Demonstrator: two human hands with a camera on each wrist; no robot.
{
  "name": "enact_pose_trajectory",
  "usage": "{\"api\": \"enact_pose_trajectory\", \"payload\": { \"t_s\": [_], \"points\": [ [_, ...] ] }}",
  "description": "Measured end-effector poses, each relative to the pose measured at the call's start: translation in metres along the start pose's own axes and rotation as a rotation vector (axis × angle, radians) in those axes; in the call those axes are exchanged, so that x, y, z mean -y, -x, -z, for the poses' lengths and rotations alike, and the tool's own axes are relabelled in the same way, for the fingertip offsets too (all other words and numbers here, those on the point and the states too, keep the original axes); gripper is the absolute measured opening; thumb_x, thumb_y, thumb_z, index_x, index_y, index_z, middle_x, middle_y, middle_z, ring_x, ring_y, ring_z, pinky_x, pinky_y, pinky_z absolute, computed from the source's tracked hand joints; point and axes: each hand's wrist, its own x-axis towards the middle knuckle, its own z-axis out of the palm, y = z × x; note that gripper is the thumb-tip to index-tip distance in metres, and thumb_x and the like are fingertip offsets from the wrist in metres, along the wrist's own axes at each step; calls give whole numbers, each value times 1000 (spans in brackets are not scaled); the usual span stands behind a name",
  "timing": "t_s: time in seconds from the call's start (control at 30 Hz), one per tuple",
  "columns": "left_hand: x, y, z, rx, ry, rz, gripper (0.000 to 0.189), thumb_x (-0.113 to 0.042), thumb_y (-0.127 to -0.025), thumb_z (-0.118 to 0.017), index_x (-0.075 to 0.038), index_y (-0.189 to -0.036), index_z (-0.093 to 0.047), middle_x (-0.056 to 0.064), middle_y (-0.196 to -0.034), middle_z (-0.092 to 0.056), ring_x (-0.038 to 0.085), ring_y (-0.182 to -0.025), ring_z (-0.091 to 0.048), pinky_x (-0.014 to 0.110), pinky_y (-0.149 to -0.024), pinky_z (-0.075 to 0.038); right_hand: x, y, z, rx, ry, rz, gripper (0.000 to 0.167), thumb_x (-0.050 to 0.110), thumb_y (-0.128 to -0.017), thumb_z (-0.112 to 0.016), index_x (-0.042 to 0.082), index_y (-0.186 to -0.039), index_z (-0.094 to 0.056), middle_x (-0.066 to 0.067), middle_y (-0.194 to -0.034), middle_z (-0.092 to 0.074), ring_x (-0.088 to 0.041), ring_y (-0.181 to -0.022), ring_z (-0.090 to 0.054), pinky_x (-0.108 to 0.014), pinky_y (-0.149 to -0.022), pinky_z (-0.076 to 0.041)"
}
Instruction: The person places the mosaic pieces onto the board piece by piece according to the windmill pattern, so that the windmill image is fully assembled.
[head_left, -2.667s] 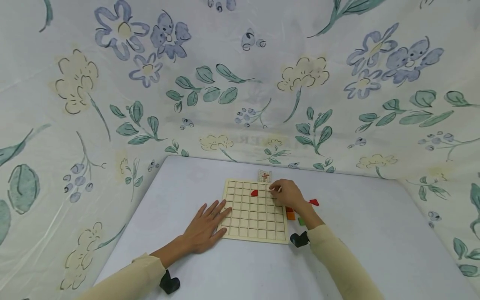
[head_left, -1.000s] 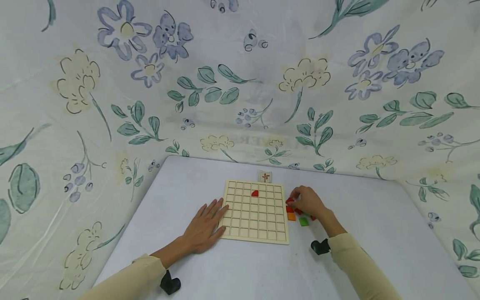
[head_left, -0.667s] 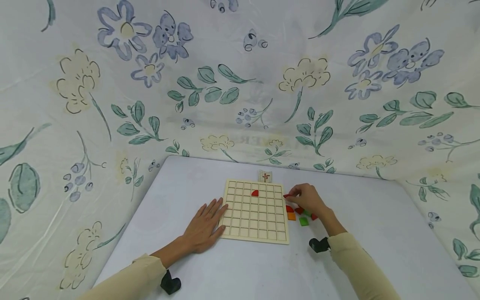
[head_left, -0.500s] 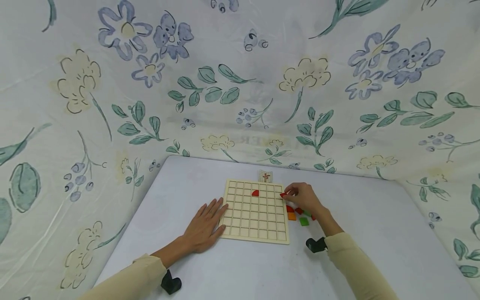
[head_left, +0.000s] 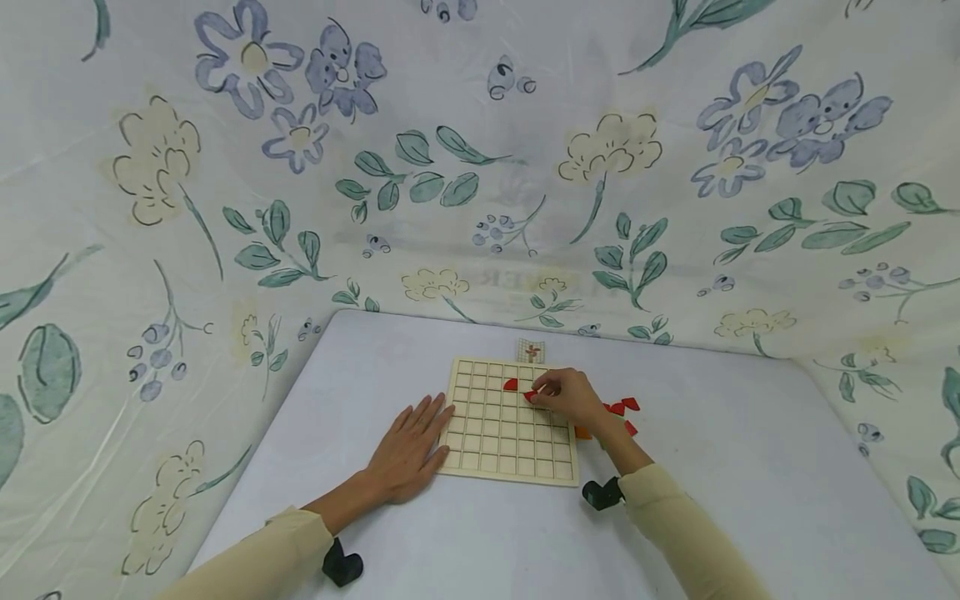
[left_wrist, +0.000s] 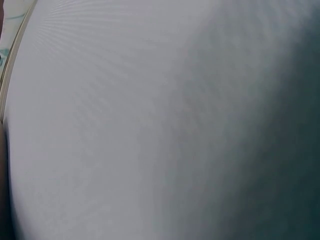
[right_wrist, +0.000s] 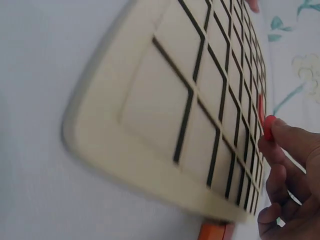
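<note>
A pale wooden grid board (head_left: 507, 479) lies on the white table. My left hand (head_left: 408, 454) rests flat with fingers spread, its fingertips at the board's left edge. Between thumb and fingers, my right hand (head_left: 570, 396) pinches a red tile (head_left: 530, 396) over the upper part of the grid. The right wrist view also shows this red tile (right_wrist: 270, 127) in the fingertips of the right hand (right_wrist: 297, 175). Another red tile (head_left: 511, 384), with one rounded side, sits in a cell to the left of the held one. The left wrist view shows mostly blurred tabletop.
Several loose red tiles (head_left: 630, 404) lie to the right of the board. An orange tile (head_left: 582, 433) sits by its right edge, partly behind the right arm. A small pattern card (head_left: 531, 351) lies at the board's far edge. Flowered cloth (head_left: 480, 167) hangs behind the table.
My right hand went from over the board to the loose tiles, picked up a red tile and carried it left over the grid. The left hand stays nearly still.
</note>
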Motion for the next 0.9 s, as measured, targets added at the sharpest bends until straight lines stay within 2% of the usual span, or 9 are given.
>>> {"api": "enact_pose_trajectory", "payload": {
  "t_s": [0.13,0.23,0.37,0.6,0.9],
  "points": [
    [0,0,1,7,-2,8,62,-39,-104,-37,-9,-156,-26,13,-162,-17,32,-148,-15,51,-116,-15,14,-2,-13,-10,-2,12,10,13,-87,-77,7,-94,-75,1,-83,-69,-14,-76,-65,-34,-69,-54],
    [0,0,1,4,-11,5,62,-40,-104,-36,-8,-156,-26,13,-162,-18,33,-147,-16,51,-116,-16,22,-3,-20,-36,10,2,9,13,-87,-77,6,-93,-75,1,-81,-69,-13,-74,-65,-32,-66,-54],
    [-1,0,2,-3,-11,3,62,-39,-103,-37,-8,-156,-28,14,-161,-19,33,-147,-17,52,-115,-17,25,-6,-27,-72,23,9,8,11,-87,-77,5,-92,-75,1,-79,-69,-13,-70,-63,-30,-60,-51],
    [-2,0,3,1,-19,1,61,-39,-104,-37,-8,-155,-29,14,-161,-21,33,-147,-18,52,-115,-18,29,-6,-33,-102,32,-32,8,12,-86,-77,6,-90,-75,1,-78,-69,-13,-72,-63,-31,-61,-51],
    [-4,0,4,7,-4,9,60,-38,-103,-39,-7,-154,-31,15,-161,-20,33,-147,-17,53,-115,-18,28,-3,-37,-170,95,-22,8,13,-85,-78,5,-87,-77,0,-76,-70,-12,-67,-64,-30,-60,-53]
  ]
}}
